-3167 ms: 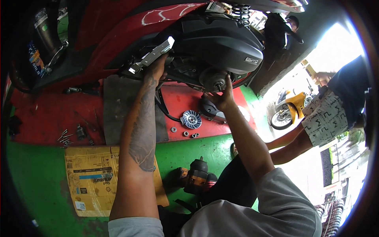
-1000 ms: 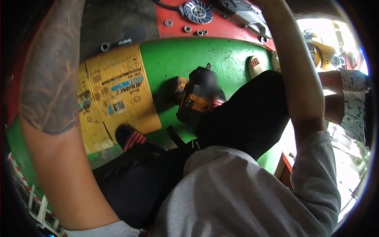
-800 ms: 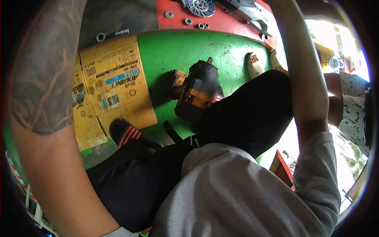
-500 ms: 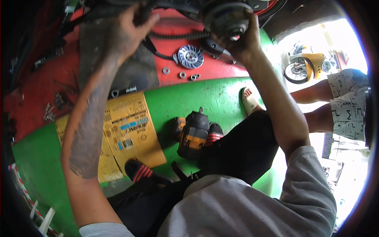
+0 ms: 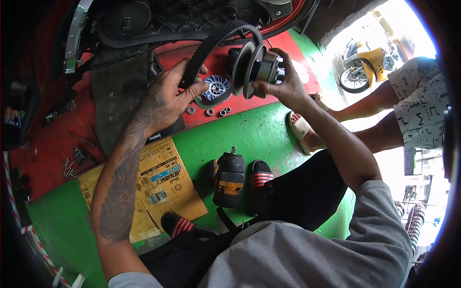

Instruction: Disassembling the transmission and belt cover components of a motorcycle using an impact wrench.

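My left hand (image 5: 168, 98) grips one end of a black toothed drive belt (image 5: 204, 49), thumb and fingers closed round it. The belt arches up and over to a metal pulley assembly (image 5: 249, 72), where it runs between the two discs. My right hand (image 5: 288, 84) holds this assembly by its hub side, thumb below and fingers above. Under the belt, a finned fan disc (image 5: 217, 87) lies on the red platform (image 5: 273, 98). Nearby lie several small metal rings, among them a washer (image 5: 191, 110).
Above stands a scooter's open crankcase (image 5: 187, 21). An orange-and-black impact wrench (image 5: 229, 180) rests on the green floor (image 5: 192, 161) beside flattened yellow cardboard (image 5: 156, 192). A dark mat (image 5: 115, 91) covers part of the platform. Another person's sandalled foot (image 5: 307, 137) is at right, with a yellow motorbike (image 5: 377, 62) beyond.
Both hands have come back from the scooter, bringing the pulley assembly and belt down and nearer. The crankcase now shows more fully.
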{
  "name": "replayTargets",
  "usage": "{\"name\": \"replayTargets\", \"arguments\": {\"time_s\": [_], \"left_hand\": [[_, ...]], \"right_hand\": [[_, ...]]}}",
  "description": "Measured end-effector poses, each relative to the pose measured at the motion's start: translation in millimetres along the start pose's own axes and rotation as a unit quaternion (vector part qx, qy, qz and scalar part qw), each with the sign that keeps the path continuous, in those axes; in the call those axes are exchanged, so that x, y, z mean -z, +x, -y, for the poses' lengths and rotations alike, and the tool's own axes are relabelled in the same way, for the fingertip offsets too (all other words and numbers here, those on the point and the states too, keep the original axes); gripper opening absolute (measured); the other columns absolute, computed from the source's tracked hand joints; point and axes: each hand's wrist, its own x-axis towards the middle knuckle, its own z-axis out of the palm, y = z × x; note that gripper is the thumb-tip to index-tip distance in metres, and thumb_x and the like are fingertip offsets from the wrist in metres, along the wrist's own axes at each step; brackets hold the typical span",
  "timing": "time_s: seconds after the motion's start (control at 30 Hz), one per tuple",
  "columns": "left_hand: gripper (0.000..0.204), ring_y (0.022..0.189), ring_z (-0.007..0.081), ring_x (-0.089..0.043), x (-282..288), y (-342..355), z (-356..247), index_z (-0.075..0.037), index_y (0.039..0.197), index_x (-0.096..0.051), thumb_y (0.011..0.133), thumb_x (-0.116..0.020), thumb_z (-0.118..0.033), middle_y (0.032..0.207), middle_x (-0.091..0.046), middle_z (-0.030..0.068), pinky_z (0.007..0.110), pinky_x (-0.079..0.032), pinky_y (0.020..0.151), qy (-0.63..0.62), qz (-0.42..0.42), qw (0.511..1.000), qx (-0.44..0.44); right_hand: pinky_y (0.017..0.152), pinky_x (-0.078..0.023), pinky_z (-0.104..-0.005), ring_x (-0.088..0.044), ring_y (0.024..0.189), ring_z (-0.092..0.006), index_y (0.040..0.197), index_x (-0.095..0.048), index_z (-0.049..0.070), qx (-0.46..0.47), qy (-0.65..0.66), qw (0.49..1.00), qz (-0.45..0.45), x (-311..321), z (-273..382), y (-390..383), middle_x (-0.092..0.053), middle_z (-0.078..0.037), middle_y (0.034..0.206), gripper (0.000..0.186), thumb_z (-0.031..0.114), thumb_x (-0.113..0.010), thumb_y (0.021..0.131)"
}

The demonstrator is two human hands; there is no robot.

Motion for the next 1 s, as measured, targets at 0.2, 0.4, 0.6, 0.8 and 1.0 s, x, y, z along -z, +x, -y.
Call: {"name": "replayTargets", "arguments": {"time_s": [0.2, 0.4, 0.6, 0.8, 1.0], "left_hand": [[0.029, 0.080, 0.0181, -0.066, 9, -3, -11, 0.001, 0.110, -0.056, 0.095, -0.063, -0.023, 0.086, -0.067, 0.0123, 0.034, -0.052, 0.074, 0.117, -0.001, 0.993, 0.003], [0.029, 0.081, 0.0079, -0.059, 18, -8, -48, 0.000, 0.120, -0.054, 0.096, -0.060, -0.015, 0.087, -0.062, 0.0020, 0.023, -0.047, 0.069, 0.069, -0.019, 0.997, -0.024], [0.029, 0.090, 0.0113, -0.060, 29, -14, -72, 0.002, 0.122, -0.051, 0.098, -0.056, -0.013, 0.094, -0.062, 0.0051, 0.027, -0.048, 0.080, 0.051, -0.072, 0.991, -0.097], [0.029, 0.094, 0.0169, -0.063, 32, -28, -75, 0.002, 0.122, -0.049, 0.098, -0.055, -0.012, 0.096, -0.064, 0.0103, 0.033, -0.050, 0.089, -0.019, -0.108, 0.985, -0.133], [0.029, 0.098, 0.0253, -0.063, 52, -45, -71, 0.000, 0.125, -0.042, 0.100, -0.050, -0.015, 0.100, -0.061, 0.0147, 0.042, -0.050, 0.093, -0.079, -0.141, 0.960, -0.230]], "right_hand": [[0.105, -0.043, -0.0485, -0.048, 0.122, -0.0420, 0.143, -0.034, 0.016, 0.049, -0.277, 0.959, 0.042, 18, -31, -16, -0.044, -0.024, 0.130, 0.104, 0.031, -0.088, 0.055], [0.099, -0.047, -0.0505, -0.053, 0.117, -0.0485, 0.147, -0.033, 0.020, -0.145, -0.412, 0.887, 0.152, 19, -79, 2, -0.042, -0.030, 0.131, 0.113, 0.037, -0.090, 0.051], [0.099, -0.048, -0.0502, -0.053, 0.116, -0.0497, 0.148, -0.032, 0.025, -0.159, -0.422, 0.866, 0.218, 10, -111, 34, -0.043, -0.032, 0.135, 0.115, 0.043, -0.086, 0.048], [0.102, -0.043, -0.0478, -0.048, 0.122, -0.0463, 0.150, -0.029, 0.017, -0.143, -0.417, 0.849, 0.291, 4, -115, 57, -0.040, -0.032, 0.138, 0.121, 0.047, -0.088, 0.049], [0.116, -0.027, -0.0431, -0.029, 0.140, -0.0418, 0.151, -0.020, 0.002, -0.103, -0.367, 0.839, 0.387, -10, -69, 63, -0.030, -0.026, 0.152, 0.132, 0.062, -0.083, 0.053]]}}
